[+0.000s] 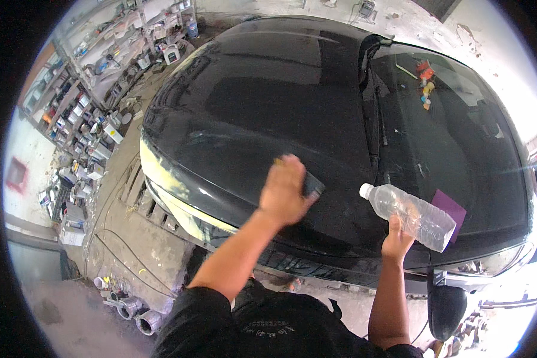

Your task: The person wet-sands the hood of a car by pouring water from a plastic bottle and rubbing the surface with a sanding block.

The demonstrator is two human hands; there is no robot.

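Along the left edge of the frame, shelves (pixel 80 113) crowded with cans and containers; at lower left, short metal pipes (pixel 138 316) on the concrete floor (pixel 110 238). Filling the centre, a black car bonnet (pixel 268 95), glossy and curved. At lower centre, left hand (pixel 284 191) laid flat on the bonnet, fingers closed over a dark sanding block (pixel 312 185) pressed against the paint. Just right of it, right hand (pixel 396 238) gripping a clear plastic bottle (pixel 413 216) by its lower end, white cap pointing left, bottle tilted above the bonnet. Behind the bottle, a purple sheet (pixel 450 206) lying on the bonnet. At upper right, windscreen (pixel 453 125) with small colourful objects behind the glass.
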